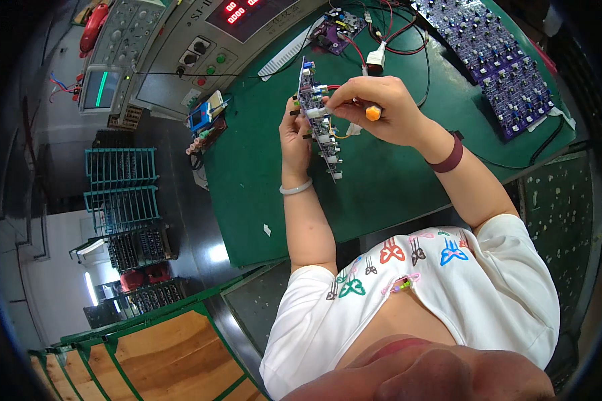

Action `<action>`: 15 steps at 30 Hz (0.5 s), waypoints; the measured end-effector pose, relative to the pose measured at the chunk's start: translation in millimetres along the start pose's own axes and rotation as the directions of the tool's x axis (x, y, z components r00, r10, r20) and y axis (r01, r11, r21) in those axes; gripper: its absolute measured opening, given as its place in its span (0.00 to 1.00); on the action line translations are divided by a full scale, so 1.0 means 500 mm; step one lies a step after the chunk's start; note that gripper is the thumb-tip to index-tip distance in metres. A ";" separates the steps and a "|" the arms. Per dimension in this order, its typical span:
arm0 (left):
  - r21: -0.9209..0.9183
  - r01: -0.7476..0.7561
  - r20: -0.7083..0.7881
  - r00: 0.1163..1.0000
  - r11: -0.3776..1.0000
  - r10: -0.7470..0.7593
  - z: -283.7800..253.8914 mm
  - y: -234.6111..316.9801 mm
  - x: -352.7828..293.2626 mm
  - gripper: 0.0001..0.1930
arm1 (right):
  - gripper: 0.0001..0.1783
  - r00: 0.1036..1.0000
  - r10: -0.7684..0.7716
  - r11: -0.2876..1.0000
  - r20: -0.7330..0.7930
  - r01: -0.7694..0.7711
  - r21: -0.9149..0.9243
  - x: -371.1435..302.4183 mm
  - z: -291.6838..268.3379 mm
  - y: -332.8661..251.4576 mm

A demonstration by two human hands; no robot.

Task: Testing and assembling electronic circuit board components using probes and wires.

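My left hand [295, 146] grips a circuit board [320, 127] by its far side and holds it up on edge above the green mat [247, 194]. White connectors and small parts cover the board's right-hand face. My right hand [389, 112] is closed, its thumb and fingertips pinched against a white connector on that face. Tucked in the same hand is a tool with an orange handle end [373, 113]; its other end is hidden. Red wire shows just behind the right fingertips.
Panels of purple circuit boards [495, 67] lie at the right. Behind my hands are another circuit board [338, 30], a white plug [376, 59] and loose cables. A test instrument with red digits [237, 20] stands at the far left, with a small blue device [204, 115] nearby.
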State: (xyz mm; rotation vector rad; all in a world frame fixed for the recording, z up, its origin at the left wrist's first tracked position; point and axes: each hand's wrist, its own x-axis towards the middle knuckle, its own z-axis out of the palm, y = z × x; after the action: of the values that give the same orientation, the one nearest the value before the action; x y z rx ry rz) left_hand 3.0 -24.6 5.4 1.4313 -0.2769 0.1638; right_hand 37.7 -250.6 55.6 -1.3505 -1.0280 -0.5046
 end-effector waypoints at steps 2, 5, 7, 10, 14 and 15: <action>0.061 -0.042 0.047 0.998 0.997 0.039 0.003 0.005 0.002 0.16 | 0.08 0.999 -0.031 0.999 -0.021 0.030 -0.012 0.001 -0.004 0.002; -0.024 -0.016 0.019 1.000 1.000 0.017 0.005 0.005 0.001 0.18 | 0.09 1.000 -0.029 0.999 -0.002 0.029 -0.020 0.002 -0.010 0.000; 0.039 -0.050 -0.025 0.998 0.998 0.051 -0.001 -0.001 0.000 0.22 | 0.09 1.000 -0.030 0.999 0.004 0.030 -0.017 0.003 -0.010 -0.004; 0.017 -0.067 -0.047 0.997 0.998 0.068 -0.012 -0.013 0.001 0.26 | 0.06 0.999 -0.041 0.998 0.000 0.041 0.040 0.002 -0.007 0.001; -0.029 0.018 0.015 1.000 0.999 -0.018 -0.003 0.003 0.003 0.23 | 0.08 0.973 0.192 0.973 -0.128 -0.206 -0.108 -0.005 -0.012 0.039; -0.110 0.067 0.004 0.998 0.992 -0.067 0.012 0.013 0.005 0.22 | 0.08 0.972 0.194 0.972 -0.132 -0.209 -0.109 -0.012 -0.006 0.056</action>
State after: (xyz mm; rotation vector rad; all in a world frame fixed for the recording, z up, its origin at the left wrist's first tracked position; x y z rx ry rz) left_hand 2.8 -29.7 13.2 1.3296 -0.2343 0.0927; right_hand 58.2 -249.5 35.6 -1.4967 -0.7605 -0.4961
